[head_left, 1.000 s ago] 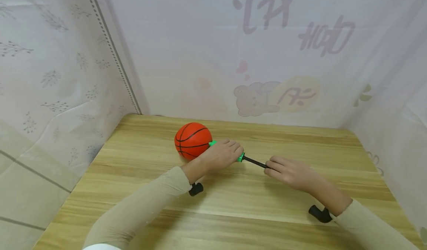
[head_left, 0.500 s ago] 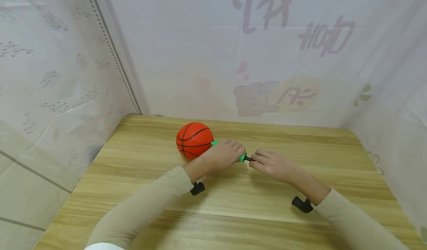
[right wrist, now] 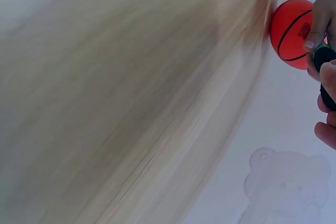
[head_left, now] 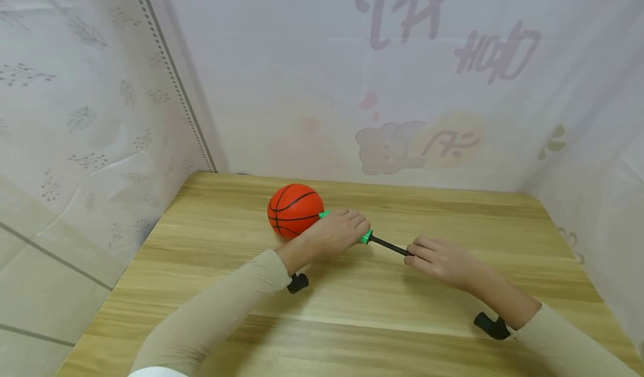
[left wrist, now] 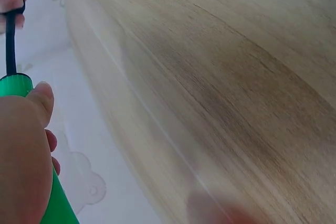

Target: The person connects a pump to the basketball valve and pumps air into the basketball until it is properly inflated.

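Note:
A red-orange toy basketball with black lines [head_left: 294, 206] sits on the wooden table. Just right of it my left hand [head_left: 334, 234] grips the green barrel of a hand pump [head_left: 365, 237]. The barrel's far end reaches the ball's side in the head view; my hand hides much of its middle. From the near end a long stretch of black rod [head_left: 387, 245] shows. My right hand [head_left: 446, 262] holds the black handle [left wrist: 20, 9] at the rod's end, mostly covered by the fingers. In the right wrist view the ball [right wrist: 291, 35] appears behind both hands.
The wooden table [head_left: 392, 304] runs back to a pale printed curtain [head_left: 282, 86]. More curtain hangs at the left and right sides. A black wrist device [head_left: 298, 283] sits under the left wrist, another black device [head_left: 493, 326] under the right.
My right hand pushed the rod in toward the barrel half a second ago, and now has drawn it out again to the right. My left hand and the ball stay nearly in place.

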Motion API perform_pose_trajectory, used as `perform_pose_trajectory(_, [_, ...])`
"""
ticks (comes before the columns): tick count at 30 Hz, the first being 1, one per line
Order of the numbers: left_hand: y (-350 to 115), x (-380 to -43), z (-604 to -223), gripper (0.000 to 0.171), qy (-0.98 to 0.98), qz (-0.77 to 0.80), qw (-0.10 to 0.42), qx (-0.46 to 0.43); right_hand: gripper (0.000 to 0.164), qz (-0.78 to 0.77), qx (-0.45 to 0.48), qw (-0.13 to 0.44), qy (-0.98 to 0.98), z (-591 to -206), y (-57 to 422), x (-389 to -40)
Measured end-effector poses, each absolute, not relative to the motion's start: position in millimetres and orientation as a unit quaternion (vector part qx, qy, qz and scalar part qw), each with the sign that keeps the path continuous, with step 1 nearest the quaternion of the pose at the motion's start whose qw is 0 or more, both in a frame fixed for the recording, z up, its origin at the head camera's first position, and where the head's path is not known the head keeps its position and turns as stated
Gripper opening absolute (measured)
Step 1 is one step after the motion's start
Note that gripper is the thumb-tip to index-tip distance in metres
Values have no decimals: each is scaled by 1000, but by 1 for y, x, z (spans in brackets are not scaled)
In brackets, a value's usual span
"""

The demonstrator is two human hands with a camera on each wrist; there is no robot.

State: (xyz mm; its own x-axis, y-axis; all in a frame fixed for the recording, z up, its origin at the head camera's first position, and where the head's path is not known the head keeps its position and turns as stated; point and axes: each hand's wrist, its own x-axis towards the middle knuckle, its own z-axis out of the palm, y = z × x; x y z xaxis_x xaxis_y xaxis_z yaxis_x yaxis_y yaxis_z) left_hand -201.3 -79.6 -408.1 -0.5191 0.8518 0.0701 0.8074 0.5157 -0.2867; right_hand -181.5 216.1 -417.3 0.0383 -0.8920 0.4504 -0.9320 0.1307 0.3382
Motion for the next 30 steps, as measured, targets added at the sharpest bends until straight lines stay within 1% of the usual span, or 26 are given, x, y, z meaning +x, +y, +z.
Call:
perform_pose_trajectory(7, [-81,-201,-406,12,-866,114,93,-478,38,28,651,304,-695,-417,238,-172])
perform_pose_trajectory(11, [-80,-201,-406,17,-864,119,94,-479,36,49,651,321,-686,-418,237,-173])
perform_pose_trajectory(16, [-79,-200,-406,22,-864,127,103,-477,37,28,646,307,-698,-416,227,-178])
perform_pose_trajectory(19, [-77,-200,-406,22,-862,137,111,-475,41,4,645,287,-708,-415,217,-181])
perform_pose_trajectory(22, [-76,-199,-407,21,-861,148,118,-472,41,5,647,280,-709,-415,204,-186])
perform_pose_trajectory(30, [-74,-199,-408,19,-855,152,131,-478,40,-1,640,293,-711,-418,174,-198])
